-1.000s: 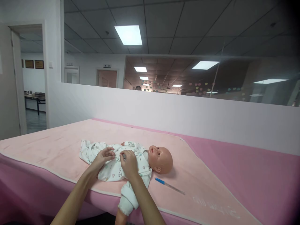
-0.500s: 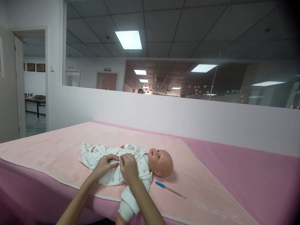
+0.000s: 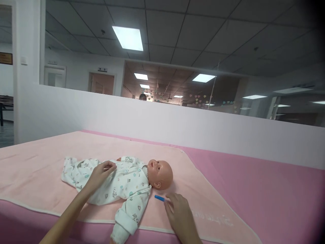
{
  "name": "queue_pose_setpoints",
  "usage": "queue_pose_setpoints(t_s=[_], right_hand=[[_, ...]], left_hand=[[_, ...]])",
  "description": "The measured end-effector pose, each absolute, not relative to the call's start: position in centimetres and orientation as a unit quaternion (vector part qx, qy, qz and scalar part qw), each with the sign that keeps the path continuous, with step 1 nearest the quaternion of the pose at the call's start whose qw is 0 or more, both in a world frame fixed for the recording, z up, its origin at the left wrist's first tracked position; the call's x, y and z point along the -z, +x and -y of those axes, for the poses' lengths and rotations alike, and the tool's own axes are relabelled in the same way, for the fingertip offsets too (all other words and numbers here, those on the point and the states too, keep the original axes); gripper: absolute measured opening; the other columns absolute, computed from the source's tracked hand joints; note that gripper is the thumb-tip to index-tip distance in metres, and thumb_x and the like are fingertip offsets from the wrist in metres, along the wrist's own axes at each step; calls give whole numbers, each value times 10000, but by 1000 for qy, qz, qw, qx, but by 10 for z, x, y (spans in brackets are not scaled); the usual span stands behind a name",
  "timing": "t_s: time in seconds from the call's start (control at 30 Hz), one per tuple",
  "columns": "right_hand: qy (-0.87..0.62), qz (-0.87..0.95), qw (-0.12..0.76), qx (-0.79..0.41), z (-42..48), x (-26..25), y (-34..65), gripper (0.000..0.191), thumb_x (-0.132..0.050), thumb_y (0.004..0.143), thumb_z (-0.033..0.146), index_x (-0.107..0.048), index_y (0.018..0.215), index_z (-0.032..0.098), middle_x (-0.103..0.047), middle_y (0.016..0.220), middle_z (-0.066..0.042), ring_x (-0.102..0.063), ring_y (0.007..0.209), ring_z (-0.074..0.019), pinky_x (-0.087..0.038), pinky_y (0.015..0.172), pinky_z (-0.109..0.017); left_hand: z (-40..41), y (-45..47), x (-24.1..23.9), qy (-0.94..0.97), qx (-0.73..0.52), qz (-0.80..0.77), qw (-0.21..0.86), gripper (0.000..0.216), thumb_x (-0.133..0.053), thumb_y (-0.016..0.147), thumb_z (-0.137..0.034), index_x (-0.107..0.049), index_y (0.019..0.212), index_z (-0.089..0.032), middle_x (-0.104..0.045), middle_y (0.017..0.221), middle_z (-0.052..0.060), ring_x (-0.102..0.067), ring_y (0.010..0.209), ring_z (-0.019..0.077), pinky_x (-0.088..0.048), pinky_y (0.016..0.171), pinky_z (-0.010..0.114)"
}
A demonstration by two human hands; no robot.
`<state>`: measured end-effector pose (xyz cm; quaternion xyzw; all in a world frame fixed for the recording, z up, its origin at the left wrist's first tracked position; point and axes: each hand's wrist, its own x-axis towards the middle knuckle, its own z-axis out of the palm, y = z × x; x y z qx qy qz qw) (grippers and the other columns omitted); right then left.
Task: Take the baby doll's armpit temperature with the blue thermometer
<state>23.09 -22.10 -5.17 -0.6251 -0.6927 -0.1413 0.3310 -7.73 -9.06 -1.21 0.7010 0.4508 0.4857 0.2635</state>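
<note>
A baby doll [image 3: 159, 173] in a white printed romper [image 3: 119, 184] lies on its back on a pale pink blanket [image 3: 45, 159], head to the right. My left hand [image 3: 99, 175] rests on the romper's front, fingers curled in a pinch on the fabric near the buttons. My right hand [image 3: 179, 211] lies on the blanket to the right of the doll, fingers extended over a thin thermometer with a blue cap [image 3: 159, 198], touching or nearly touching it. The thermometer's shaft is hidden under that hand.
The blanket covers a pink table [image 3: 266, 196] that runs along a white partition wall [image 3: 177, 125] with glass above it. The doll's near sleeve [image 3: 125, 217] hangs towards the table's front edge. A person's head [image 3: 142, 97] shows beyond the partition. A doorway lies at far left.
My right hand left the doll's chest and moved right onto the blue-capped thermometer. My left hand stayed on the romper. The view shifted to the right.
</note>
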Motion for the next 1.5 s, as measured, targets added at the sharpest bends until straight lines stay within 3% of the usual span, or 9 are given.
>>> queue_pose_setpoints(t_s=[0.13,0.37,0.67,0.83,1.03,1.13,1.27,1.4,1.5], right_hand=[[-675,677,267,122,237,58,261,150,-488,773,210,-628,824,220,-652,889,-76,-590,841,-217,-422,734,-314],[-682,692,235,29,262,0,250,194,-400,797,213,-567,701,236,-635,744,-48,-578,690,-187,-392,596,-266],[-527,705,432,-196,236,-137,231,365,-446,801,491,-523,616,186,-461,530,15,-412,473,-92,-289,451,-224],[-401,644,603,-245,212,-170,223,491,-265,837,521,-183,455,225,-171,401,70,-195,373,-65,-236,398,-226],[-578,736,321,-148,194,-139,181,433,-487,716,329,-226,395,201,-180,379,75,-139,363,-35,-99,385,-228],[-587,753,255,-154,194,-130,170,383,-484,702,287,-281,394,186,-240,379,68,-177,364,-35,-104,391,-229],[-549,744,281,-256,200,-149,176,414,-502,736,342,-338,395,174,-274,372,67,-197,369,-35,-133,406,-222],[-403,711,419,-396,203,-187,189,493,-452,788,425,-257,400,191,-204,373,77,-176,375,-49,-155,401,-220],[-366,722,457,-368,198,-194,191,490,-369,813,437,-182,423,207,-178,391,69,-182,387,-67,-186,401,-225]], left_hand=[[86,-29,-5,782,-456,-405,127,285,-437,800,-429,-605,882,-214,-605,1002,67,-527,962,233,-383,832,328],[77,28,11,806,-406,-428,48,277,-404,823,-355,-606,760,-176,-609,846,74,-545,831,214,-370,733,310],[84,17,17,788,-450,-414,65,225,-421,799,-345,-566,724,-190,-599,803,46,-537,785,195,-366,689,285],[83,19,17,788,-453,-410,68,193,-442,780,-324,-565,715,-191,-602,787,41,-536,777,194,-364,697,288],[85,18,15,785,-452,-418,73,195,-445,773,-322,-559,688,-189,-602,742,40,-537,745,191,-355,667,284],[86,18,15,779,-454,-427,74,217,-429,788,-327,-555,673,-192,-599,731,34,-535,732,184,-349,652,277],[85,18,16,782,-442,-433,80,223,-432,793,-338,-565,695,-188,-604,739,33,-540,736,178,-352,656,270],[85,18,17,779,-447,-434,70,233,-421,804,-339,-568,709,-186,-613,757,37,-544,757,184,-357,678,277],[86,18,17,781,-450,-428,66,234,-415,809,-338,-565,708,-189,-618,758,34,-545,760,185,-359,689,281]])
